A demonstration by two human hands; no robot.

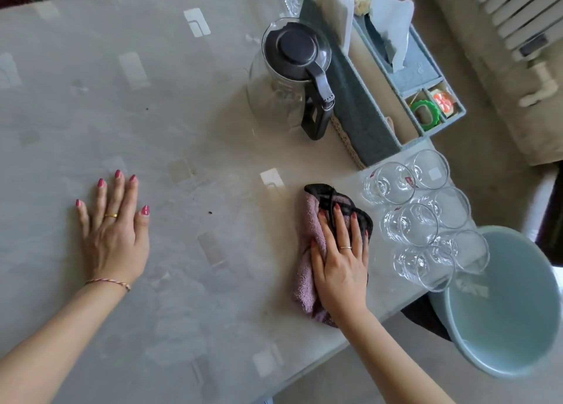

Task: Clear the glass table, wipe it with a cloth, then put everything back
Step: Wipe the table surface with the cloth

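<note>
near the right end of the glass table point(182, 68), the right hand point(341, 260) presses flat on the cloth point(307, 251), fingers straight and slightly spread. the cloth's long axis runs near to far, its dark edge at the fingertips. unwiped specks lie to its left, so i'd expect the next sweep to go leftward. the left hand point(114, 230) rests well apart, fingers spread flat on the glass. count: one cloth, six glasses point(426, 217) just right of it, one jug point(289, 77), one organiser tray point(411, 77).
</note>
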